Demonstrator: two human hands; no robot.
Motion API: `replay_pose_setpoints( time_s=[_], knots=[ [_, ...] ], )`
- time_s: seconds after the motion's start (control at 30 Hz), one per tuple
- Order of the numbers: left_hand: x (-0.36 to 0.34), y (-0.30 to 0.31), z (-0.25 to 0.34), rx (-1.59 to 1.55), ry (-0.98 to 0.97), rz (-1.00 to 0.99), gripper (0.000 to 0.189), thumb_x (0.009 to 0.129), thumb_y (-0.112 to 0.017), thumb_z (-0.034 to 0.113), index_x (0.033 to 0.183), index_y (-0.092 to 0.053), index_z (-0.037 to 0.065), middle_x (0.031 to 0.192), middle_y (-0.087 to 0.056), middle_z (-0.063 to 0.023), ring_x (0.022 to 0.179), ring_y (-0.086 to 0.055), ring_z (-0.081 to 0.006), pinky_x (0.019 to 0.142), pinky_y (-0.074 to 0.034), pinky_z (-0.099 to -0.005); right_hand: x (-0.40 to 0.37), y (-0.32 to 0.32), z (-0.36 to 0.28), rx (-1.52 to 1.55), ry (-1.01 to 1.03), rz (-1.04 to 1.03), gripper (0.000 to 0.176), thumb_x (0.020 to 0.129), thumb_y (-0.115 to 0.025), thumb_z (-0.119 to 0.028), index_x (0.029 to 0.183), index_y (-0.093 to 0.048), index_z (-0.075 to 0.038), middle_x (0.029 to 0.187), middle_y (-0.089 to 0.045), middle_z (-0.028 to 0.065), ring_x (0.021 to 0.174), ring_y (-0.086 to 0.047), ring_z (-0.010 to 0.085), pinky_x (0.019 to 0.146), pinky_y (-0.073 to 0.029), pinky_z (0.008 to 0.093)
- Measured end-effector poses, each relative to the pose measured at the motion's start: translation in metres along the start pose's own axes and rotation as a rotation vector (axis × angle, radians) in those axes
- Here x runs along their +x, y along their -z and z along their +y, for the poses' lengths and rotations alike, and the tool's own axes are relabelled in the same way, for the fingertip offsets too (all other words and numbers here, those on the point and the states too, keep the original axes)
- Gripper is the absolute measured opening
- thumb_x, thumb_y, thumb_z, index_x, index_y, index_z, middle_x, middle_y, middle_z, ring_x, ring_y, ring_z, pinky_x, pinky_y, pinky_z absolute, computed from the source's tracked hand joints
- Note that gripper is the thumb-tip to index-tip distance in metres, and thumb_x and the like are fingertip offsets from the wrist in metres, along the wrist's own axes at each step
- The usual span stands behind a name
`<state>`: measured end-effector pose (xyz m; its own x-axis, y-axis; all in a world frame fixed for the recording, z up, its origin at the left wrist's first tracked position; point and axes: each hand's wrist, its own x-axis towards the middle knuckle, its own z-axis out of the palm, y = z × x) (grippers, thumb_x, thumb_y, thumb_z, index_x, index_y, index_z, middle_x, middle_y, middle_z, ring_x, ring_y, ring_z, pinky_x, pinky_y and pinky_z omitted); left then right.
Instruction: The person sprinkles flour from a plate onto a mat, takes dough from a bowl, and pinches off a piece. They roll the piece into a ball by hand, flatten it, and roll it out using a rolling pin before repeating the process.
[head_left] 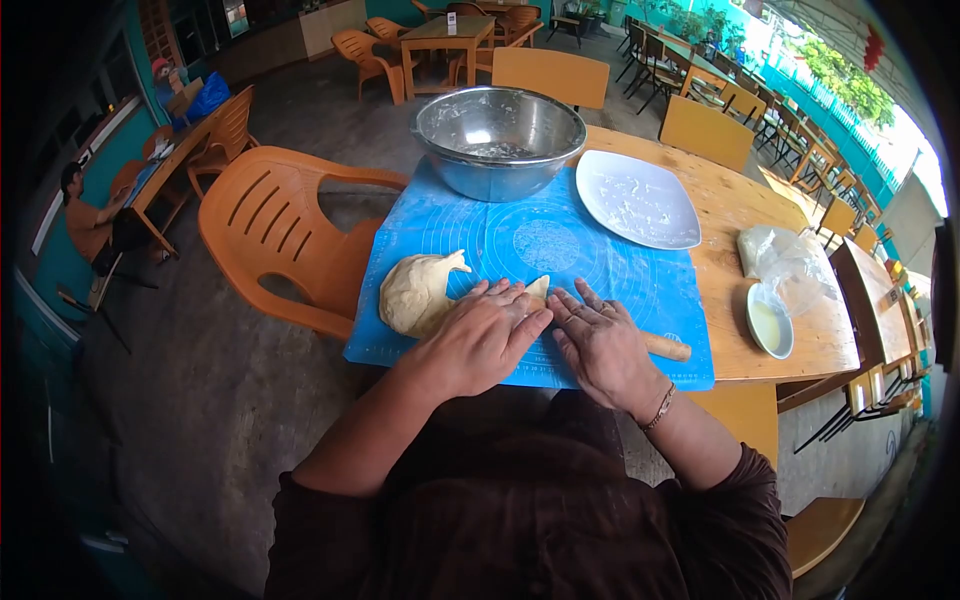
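Observation:
My left hand [490, 335] lies with its fingers stretched out over the mat, its fingertips at a small piece of pale dough [539, 288]. From the other side my right hand [603, 345], a bracelet at its wrist, reaches flat toward the same piece. The end of a wooden rolling pin [668, 347] sticks out beside my right hand; how far it runs beneath the hands is hidden. Left of my left hand sits a large lump of dough [415, 293] with a torn tip. All of this rests on a blue silicone mat [640, 290] with printed circles.
A steel bowl [500, 150] and a floury white plate [638, 200] stand at the mat's far side. On the wooden table [725, 310] at right are a small bowl of pale liquid [769, 322] and a plastic bag [785, 260]. An orange chair [290, 230] is at left; a person [95, 215] sits farther off.

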<state>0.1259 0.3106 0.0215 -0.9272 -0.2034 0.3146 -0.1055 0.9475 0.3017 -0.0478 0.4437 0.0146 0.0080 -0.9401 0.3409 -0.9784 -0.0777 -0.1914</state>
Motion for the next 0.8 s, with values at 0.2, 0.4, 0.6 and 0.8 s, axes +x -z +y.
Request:
replay_pose_setpoints(
  time_s=[0.2,0.4,0.6,0.8],
  knots=[
    [0.045,0.013,0.007,-0.084,0.235,-0.196,0.067,0.103,-0.018,0.047,0.137,-0.044,-0.005,0.137,-0.049,-0.0253,0.134,-0.039,-0.0387,0.116,-0.024,-0.0436,0.020,-0.012,0.036,-0.149,-0.062,-0.055,0.039,0.095,-0.049,-0.023,0.129,-0.057,-0.004,0.139,-0.050,0.0195,0.135,-0.039,0.0387,0.103,-0.037,0.0519],
    [0.049,-0.002,-0.005,-0.205,0.278,-0.122,0.061,0.100,-0.031,0.045,0.131,-0.052,-0.004,0.139,-0.048,-0.0244,0.133,-0.040,-0.0397,0.115,-0.026,-0.0434,0.020,-0.017,0.041,-0.077,-0.175,-0.017,0.041,0.097,-0.048,-0.032,0.128,-0.059,-0.006,0.143,-0.042,0.0253,0.137,-0.033,0.0424,0.106,-0.034,0.0516],
    [0.027,-0.031,-0.005,0.020,-0.001,0.203,0.029,0.083,-0.064,0.008,0.109,-0.063,-0.003,0.120,-0.059,-0.0226,0.122,-0.052,-0.0354,0.106,-0.039,-0.0447,0.008,-0.009,0.027,0.109,-0.119,0.122,0.036,0.089,-0.061,-0.023,0.120,-0.063,-0.005,0.109,-0.056,0.0198,0.104,-0.054,0.0375,0.092,-0.043,0.0468],
    [0.011,-0.038,0.009,0.022,-0.072,0.320,0.027,0.078,-0.068,0.005,0.104,-0.063,-0.003,0.105,-0.059,-0.0166,0.106,-0.057,-0.0328,0.093,-0.045,-0.0444,0.001,-0.008,0.022,-0.046,-0.024,0.206,0.033,0.084,-0.067,-0.014,0.115,-0.067,-0.003,0.086,-0.051,0.0134,0.083,-0.052,0.0294,0.077,-0.046,0.0404]
  ],
)
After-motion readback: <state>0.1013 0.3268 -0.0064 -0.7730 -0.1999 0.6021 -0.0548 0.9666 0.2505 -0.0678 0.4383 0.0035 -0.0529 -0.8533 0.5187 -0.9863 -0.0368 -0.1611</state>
